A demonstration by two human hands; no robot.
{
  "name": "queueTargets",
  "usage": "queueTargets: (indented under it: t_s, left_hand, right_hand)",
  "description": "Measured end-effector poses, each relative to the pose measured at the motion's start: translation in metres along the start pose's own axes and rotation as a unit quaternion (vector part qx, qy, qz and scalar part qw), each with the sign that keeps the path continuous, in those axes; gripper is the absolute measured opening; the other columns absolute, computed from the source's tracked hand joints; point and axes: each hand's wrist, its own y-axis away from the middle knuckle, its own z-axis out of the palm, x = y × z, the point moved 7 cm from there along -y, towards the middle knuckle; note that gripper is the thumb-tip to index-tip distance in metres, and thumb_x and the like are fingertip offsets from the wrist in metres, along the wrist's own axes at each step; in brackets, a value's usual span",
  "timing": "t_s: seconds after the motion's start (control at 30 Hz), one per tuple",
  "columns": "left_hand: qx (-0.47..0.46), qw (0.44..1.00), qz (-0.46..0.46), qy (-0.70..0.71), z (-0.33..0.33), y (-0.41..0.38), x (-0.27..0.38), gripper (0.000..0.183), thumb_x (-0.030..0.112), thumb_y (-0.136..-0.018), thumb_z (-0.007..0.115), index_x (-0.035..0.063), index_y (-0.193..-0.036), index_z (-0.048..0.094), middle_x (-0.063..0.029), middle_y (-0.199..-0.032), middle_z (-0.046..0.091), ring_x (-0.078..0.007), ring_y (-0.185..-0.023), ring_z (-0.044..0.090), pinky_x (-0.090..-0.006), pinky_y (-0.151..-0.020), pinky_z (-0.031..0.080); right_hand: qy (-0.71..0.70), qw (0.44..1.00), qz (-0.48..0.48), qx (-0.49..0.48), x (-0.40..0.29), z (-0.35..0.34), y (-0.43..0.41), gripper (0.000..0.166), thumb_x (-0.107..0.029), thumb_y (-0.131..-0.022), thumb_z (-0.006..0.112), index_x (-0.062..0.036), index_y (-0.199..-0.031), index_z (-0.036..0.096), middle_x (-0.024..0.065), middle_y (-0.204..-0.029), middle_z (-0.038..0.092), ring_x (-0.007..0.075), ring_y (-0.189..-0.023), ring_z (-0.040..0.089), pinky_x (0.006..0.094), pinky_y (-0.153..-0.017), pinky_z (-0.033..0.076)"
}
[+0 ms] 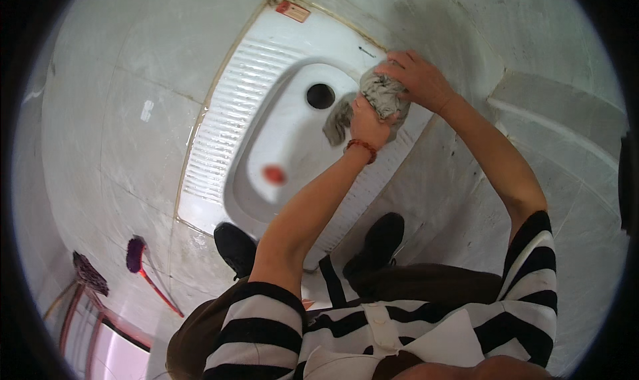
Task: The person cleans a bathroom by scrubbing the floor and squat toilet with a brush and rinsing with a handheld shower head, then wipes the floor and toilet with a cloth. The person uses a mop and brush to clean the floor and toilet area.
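A bunched grey cloth (384, 90) is between my two hands, over the right side of a white ceramic squat toilet (259, 95). My left hand (369, 122), with a red bead bracelet at its wrist, grips the cloth from below. My right hand (417, 80) grasps its upper right part. A loose end of the cloth hangs over the bowl, below the dark drain hole (320, 96). A blurred red spot shows in the lower bowl.
A brush with purple bristles and a red handle (159, 290) lies on the grey tiled floor at lower left. Beyond it is a mop head (90, 274) near a doorway. My black shoes (382, 237) stand at the toilet's near end. A raised tiled ledge (554, 110) is at right.
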Motion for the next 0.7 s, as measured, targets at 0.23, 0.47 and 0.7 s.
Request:
queueTargets:
  t_s: [0.23, 0.47, 0.7]
  left_hand:
    - [-0.194, 0.968, 0.022, -0.155, -0.024, 0.059, -0.021, 0.075, 0.027, -0.068, 0.07, -0.0006, -0.126, 0.029, -0.0216, -0.117, 0.043, -0.0382, -0.104, 0.048, -0.0414, -0.085, 0.042]
    - [-0.377, 0.848, -0.042, -0.37, -0.117, 0.215, -0.116, 0.063, 0.017, -0.073, 0.06, -0.0023, -0.125, 0.03, -0.0213, -0.119, 0.042, -0.037, -0.106, 0.047, -0.0406, -0.088, 0.04]
    - [-0.451, 0.558, 0.208, -0.665, -0.211, 0.232, -0.144, 0.039, 0.019, -0.081, 0.043, 0.0008, -0.115, 0.048, -0.015, -0.118, 0.047, -0.0287, -0.112, 0.044, -0.0459, -0.097, 0.029]
  right_hand:
    - [-0.135, 0.979, 0.115, -0.101, -0.039, 0.044, 0.086, 0.063, -0.004, -0.057, 0.071, -0.0089, -0.114, 0.045, 0.0127, -0.111, 0.044, 0.0302, -0.102, 0.046, 0.0369, -0.085, 0.042]
    - [-0.198, 0.951, -0.132, -0.198, -0.236, 0.126, 0.123, 0.037, -0.013, -0.07, 0.058, -0.0034, -0.105, 0.05, 0.0164, -0.096, 0.051, 0.0315, -0.089, 0.053, 0.0385, -0.072, 0.048]
    - [-0.32, 0.905, -0.095, -0.265, -0.356, 0.158, 0.062, 0.023, -0.019, -0.07, 0.057, -0.0003, -0.083, 0.052, 0.0179, -0.087, 0.05, 0.031, -0.077, 0.055, 0.0403, -0.065, 0.046]
